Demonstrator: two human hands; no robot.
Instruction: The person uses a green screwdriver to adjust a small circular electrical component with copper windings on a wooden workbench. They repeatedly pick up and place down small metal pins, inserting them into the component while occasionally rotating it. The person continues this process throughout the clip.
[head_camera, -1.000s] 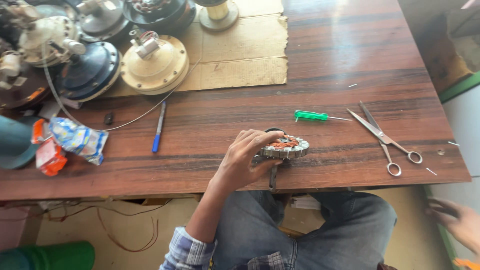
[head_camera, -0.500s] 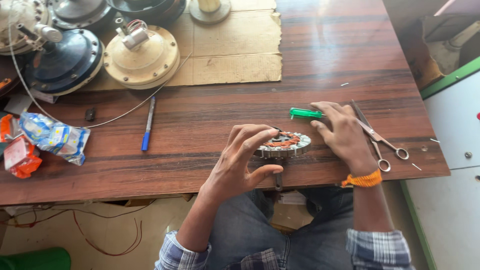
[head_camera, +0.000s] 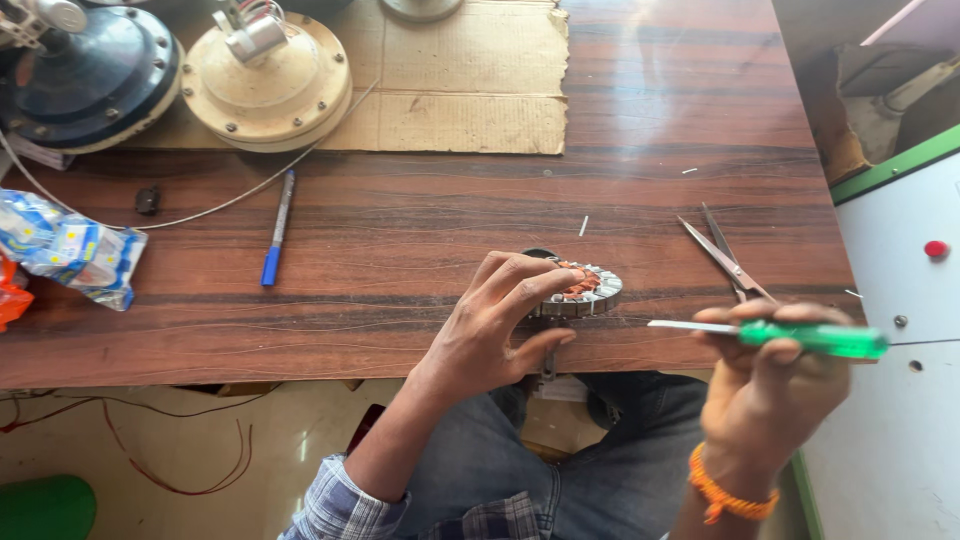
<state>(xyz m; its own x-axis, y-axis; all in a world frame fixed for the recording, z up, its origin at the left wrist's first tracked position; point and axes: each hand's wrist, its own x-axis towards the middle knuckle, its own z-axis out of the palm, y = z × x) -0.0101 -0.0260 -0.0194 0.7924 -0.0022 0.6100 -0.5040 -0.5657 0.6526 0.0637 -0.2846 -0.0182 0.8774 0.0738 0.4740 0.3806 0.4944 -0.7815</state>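
Copper-wound round metal stator (head_camera: 580, 290) pinched by left hand (head_camera: 490, 335); right hand (head_camera: 770, 390) grips green translucent-handled screwdriver (head_camera: 790, 337)

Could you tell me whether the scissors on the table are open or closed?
Open, slightly. The scissors lie flat on the wooden table, their two blade tips apart in a narrow V; the handles are hidden behind the right hand.

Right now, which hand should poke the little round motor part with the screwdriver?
Probably the right hand: it already holds the green screwdriver, tip toward the round motor part. The left hand steadies that part.
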